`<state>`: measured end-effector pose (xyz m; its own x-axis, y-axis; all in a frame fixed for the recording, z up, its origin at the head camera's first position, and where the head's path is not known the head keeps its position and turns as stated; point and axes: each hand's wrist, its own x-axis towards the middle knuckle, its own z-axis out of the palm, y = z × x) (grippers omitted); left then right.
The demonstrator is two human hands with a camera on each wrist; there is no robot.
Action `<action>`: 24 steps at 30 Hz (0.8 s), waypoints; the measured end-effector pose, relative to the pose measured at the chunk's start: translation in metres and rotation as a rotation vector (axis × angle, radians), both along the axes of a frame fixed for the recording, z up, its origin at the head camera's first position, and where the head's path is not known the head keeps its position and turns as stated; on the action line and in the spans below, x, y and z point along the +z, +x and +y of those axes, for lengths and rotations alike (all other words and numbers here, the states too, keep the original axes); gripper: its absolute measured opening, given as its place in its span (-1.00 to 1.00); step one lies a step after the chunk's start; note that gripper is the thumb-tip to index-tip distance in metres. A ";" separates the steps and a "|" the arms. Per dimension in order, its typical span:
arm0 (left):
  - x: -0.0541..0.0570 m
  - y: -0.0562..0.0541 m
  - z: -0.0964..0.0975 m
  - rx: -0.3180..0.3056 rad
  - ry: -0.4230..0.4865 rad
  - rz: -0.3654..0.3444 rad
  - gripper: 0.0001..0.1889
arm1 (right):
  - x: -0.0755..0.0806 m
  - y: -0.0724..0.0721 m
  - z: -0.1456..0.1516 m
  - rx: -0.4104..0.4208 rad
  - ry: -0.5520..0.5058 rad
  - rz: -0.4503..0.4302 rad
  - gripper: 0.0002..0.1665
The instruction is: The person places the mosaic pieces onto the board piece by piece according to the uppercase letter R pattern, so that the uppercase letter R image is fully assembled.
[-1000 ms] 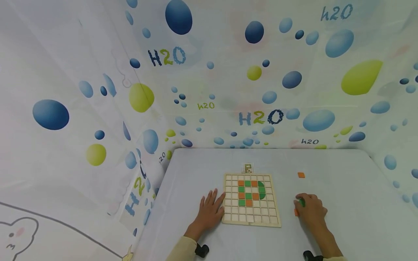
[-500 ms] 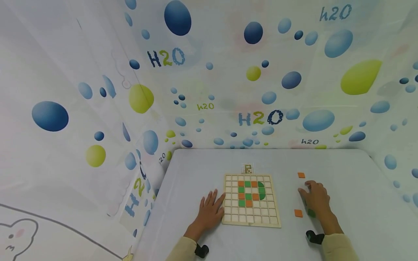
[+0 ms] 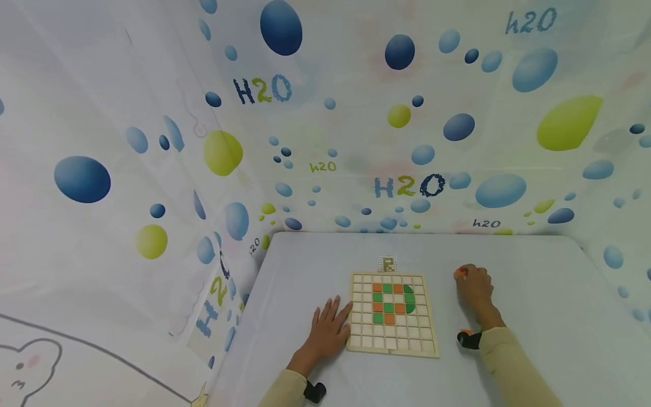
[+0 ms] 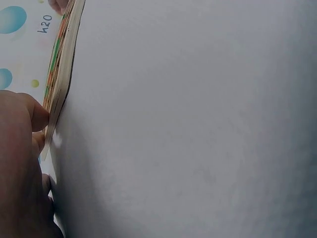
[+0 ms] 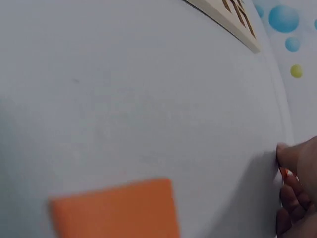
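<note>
Fingers spread, my left hand [image 3: 328, 330] lies flat on the table against the left edge of a wooden grid board [image 3: 368, 341]. Its thumb touches the board's side in the left wrist view. Green and orange tiles, with a rounded green side, form a P shape in the grid. To the right of the board, my right hand [image 3: 475, 287] pinches a small orange square tile [image 3: 460, 272] between thumb and fingers, low at the table. A second orange tile [image 5: 119, 210] lies nearer, below the right wrist, partly covered by the wrist camera in the head view.
A small pattern card [image 3: 388, 264] lies just behind the board's far edge. The white table [image 3: 305, 260] ends at a printed curtain wall [image 3: 356, 186] at the back, with another on the left. My right sleeve [image 3: 513, 362] reaches across the table's right side.
My right hand has let go of a green tile, moved away from me to the far orange tile and taken hold of it. The green tile is now hidden. My left hand has stayed put.
</note>
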<state>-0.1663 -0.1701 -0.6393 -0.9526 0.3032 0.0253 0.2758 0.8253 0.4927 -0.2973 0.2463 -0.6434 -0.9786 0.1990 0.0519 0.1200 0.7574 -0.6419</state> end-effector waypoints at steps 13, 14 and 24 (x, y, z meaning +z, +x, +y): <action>-0.002 -0.004 0.000 0.010 -0.052 -0.042 -0.40 | 0.000 0.044 -0.022 0.233 0.013 -0.030 -0.66; -0.002 -0.004 0.000 0.010 -0.053 -0.040 -0.40 | -0.001 0.049 -0.023 0.238 0.006 -0.025 -0.67; 0.000 -0.002 0.002 0.010 -0.043 -0.026 -0.41 | 0.004 0.085 -0.047 0.232 -0.006 0.030 -0.67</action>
<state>-0.1687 -0.1685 -0.6389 -0.9557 0.2940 -0.0127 0.2549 0.8486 0.4635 -0.2125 0.1997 -0.6395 -0.9962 -0.0304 0.0813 -0.0760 0.7584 -0.6473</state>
